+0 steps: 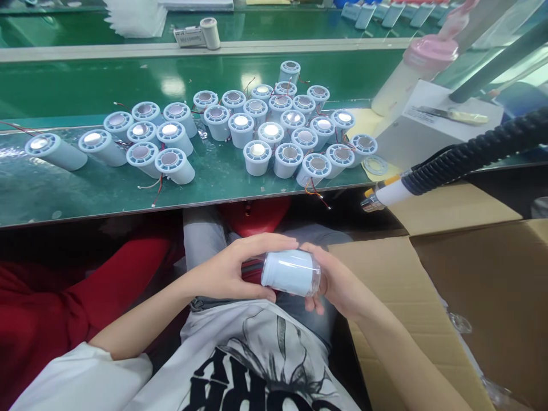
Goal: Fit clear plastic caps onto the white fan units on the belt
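Note:
A light blue cylinder (287, 272) lies on its side between my hands above my lap, with a clear plastic cover (315, 276) around its right end. My left hand (242, 267) curves about its left end, fingers along the top and thumb underneath. At the covered end, my right hand (340, 281) grips with its fingers partly hidden behind. On the green bench stand several similar blue cylinders (271, 134) with round silvery discs in their tops and thin wires. Another leaning group of cylinders (143, 132) is at the left.
An open cardboard box (381, 285) is at my right. Above it, a black corrugated hose (454, 157) ends in a metal nozzle. A pink-capped bottle (411, 74) and a white box-shaped base (428, 125) stand at the bench's right. A person's red sleeve (124, 274) is at left.

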`<control>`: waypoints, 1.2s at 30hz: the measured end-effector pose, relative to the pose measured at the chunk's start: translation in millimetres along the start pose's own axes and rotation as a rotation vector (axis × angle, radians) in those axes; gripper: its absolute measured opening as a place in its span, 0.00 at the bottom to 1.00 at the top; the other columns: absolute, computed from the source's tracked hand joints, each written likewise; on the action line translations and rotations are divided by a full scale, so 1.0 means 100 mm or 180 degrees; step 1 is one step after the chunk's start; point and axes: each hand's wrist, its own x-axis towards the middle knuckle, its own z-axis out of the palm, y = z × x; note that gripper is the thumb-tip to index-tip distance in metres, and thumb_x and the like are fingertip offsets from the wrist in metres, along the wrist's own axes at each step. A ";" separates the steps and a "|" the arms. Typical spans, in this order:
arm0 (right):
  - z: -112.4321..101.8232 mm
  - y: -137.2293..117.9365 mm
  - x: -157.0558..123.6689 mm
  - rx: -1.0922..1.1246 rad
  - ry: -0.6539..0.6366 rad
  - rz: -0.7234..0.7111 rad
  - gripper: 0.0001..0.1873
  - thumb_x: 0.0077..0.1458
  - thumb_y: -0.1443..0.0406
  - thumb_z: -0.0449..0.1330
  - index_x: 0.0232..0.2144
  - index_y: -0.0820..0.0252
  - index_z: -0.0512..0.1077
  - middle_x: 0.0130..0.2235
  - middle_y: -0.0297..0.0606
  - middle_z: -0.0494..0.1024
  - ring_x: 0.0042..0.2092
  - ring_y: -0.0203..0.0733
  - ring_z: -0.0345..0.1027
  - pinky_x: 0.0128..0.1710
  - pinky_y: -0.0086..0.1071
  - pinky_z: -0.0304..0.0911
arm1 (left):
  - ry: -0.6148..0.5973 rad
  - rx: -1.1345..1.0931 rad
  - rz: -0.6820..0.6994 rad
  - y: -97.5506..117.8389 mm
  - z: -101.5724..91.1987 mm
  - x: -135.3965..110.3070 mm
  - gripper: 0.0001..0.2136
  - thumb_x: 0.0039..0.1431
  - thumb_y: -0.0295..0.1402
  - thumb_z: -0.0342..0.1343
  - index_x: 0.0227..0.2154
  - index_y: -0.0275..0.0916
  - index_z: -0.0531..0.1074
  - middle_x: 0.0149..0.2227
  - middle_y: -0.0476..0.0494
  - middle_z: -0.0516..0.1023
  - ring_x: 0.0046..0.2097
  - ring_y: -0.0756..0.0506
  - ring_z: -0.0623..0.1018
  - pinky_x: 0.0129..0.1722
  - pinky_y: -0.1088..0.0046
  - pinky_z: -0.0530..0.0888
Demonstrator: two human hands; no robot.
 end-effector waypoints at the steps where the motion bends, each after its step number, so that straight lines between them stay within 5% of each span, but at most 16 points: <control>1: 0.01 0.00 0.01 0.0073 -0.0069 0.0038 0.31 0.44 0.39 0.57 0.33 0.58 0.58 0.18 0.32 0.73 0.16 0.33 0.66 0.11 0.18 0.57 | -0.0010 -0.0140 -0.0062 0.00 0.00 0.00 0.38 0.42 0.26 0.68 0.58 0.48 0.62 0.60 0.40 0.66 0.62 0.38 0.65 0.60 0.62 0.64; 5: -0.06 0.06 0.07 0.0451 -0.0094 0.0039 0.29 0.50 0.41 0.54 0.39 0.58 0.60 0.21 0.37 0.76 0.16 0.33 0.65 0.11 0.18 0.54 | 0.0049 -0.1139 -0.0423 -0.09 0.01 0.11 0.40 0.43 0.24 0.67 0.60 0.49 0.59 0.61 0.38 0.65 0.59 0.37 0.69 0.55 0.64 0.69; 9: -0.28 0.18 0.21 0.1095 0.0356 -0.0352 0.23 0.60 0.49 0.45 0.38 0.63 0.65 0.23 0.41 0.76 0.18 0.31 0.64 0.15 0.19 0.55 | 0.0198 -0.1949 -0.0541 -0.36 0.05 0.51 0.37 0.46 0.28 0.67 0.60 0.46 0.61 0.60 0.34 0.66 0.58 0.37 0.70 0.51 0.66 0.71; 15: -0.69 0.25 0.34 0.1810 0.0923 -0.0970 0.25 0.64 0.53 0.39 0.37 0.63 0.69 0.24 0.41 0.76 0.19 0.31 0.62 0.16 0.19 0.55 | 0.0069 -0.2050 -0.0849 -0.66 0.20 1.28 0.34 0.45 0.33 0.67 0.58 0.40 0.64 0.58 0.32 0.68 0.59 0.35 0.67 0.56 0.60 0.66; 20: -0.89 0.18 0.36 0.2001 0.0970 -0.1168 0.26 0.65 0.53 0.38 0.37 0.63 0.69 0.23 0.40 0.75 0.18 0.30 0.61 0.15 0.19 0.53 | -0.0023 -0.1939 -0.0853 -0.70 0.26 1.59 0.31 0.47 0.33 0.66 0.57 0.39 0.66 0.60 0.33 0.66 0.62 0.36 0.64 0.59 0.59 0.61; 29: -0.90 0.03 0.36 0.1875 0.0741 -0.1118 0.30 0.65 0.51 0.35 0.35 0.63 0.70 0.22 0.38 0.74 0.17 0.30 0.61 0.14 0.18 0.54 | -0.0144 -0.1384 -0.0835 -0.51 0.14 1.59 0.28 0.50 0.32 0.64 0.55 0.37 0.65 0.57 0.36 0.70 0.55 0.41 0.71 0.55 0.64 0.66; 36: -0.66 0.01 0.01 0.1262 0.0252 -0.0170 0.39 0.65 0.48 0.32 0.27 0.68 0.71 0.18 0.38 0.71 0.14 0.28 0.61 0.10 0.16 0.50 | -0.0662 -0.0631 -0.0492 -0.14 0.10 1.16 0.31 0.41 0.25 0.68 0.50 0.43 0.64 0.56 0.37 0.68 0.55 0.41 0.71 0.53 0.62 0.70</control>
